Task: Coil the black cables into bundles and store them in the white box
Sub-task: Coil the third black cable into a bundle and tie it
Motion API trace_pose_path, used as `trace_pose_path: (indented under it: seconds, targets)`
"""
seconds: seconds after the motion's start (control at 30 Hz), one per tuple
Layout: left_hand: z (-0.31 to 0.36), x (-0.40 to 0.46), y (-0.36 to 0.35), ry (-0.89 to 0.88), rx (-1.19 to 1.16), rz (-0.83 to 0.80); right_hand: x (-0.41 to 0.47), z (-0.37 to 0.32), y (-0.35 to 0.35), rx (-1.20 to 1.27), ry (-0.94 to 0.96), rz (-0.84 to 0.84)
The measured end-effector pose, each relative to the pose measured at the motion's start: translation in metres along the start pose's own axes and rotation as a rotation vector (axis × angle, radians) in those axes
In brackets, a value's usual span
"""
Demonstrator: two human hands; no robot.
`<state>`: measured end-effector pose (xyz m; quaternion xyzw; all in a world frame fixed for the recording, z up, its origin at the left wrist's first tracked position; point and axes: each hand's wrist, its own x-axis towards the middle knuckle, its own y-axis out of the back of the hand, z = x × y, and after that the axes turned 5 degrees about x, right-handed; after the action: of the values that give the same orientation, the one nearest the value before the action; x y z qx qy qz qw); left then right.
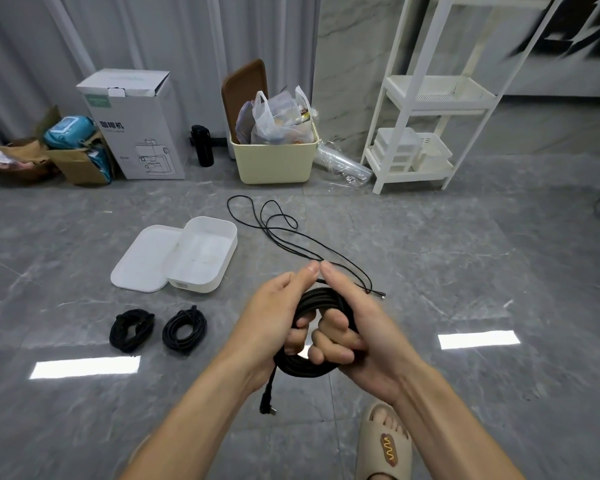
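Both hands hold one black cable coil [307, 367] in front of me above the floor. My left hand [274, 317] grips its left side and my right hand [357, 323] grips its right side, fingers through the loops. An angled plug [267, 407] dangles from the coil. A thin loose black cable [281, 230] trails on the floor from the hands toward the back. Two finished black bundles [131, 330] [184, 330] lie on the floor at the left. The white box [219, 268] stands without its lid and holds nothing, with the lid [139, 261] flat beside it.
A cream bin [274, 161] stuffed with bags, a black bottle [202, 145], a white cardboard carton [136, 123] and brown boxes [73, 161] line the back wall. A white shelf rack [426, 98] stands at the right. My sandalled foot [383, 441] is below the hands.
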<state>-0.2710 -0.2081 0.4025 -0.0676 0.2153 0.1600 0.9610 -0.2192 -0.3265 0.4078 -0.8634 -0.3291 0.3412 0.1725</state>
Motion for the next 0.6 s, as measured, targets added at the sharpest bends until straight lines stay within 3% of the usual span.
trace_pose_path:
  seconds: [0.27,0.47,0.6]
  targets:
    - [0.004,-0.002,0.000,0.078,-0.285,-0.078,0.005,-0.001,-0.002,0.193,0.101,0.089]
    - [0.004,-0.002,-0.003,0.006,-0.144,0.015,0.005,-0.006,0.011,0.023,0.020,-0.012]
    - [0.003,-0.003,-0.003,-0.007,-0.047,-0.026,0.006,-0.004,0.009,-0.022,0.028,0.080]
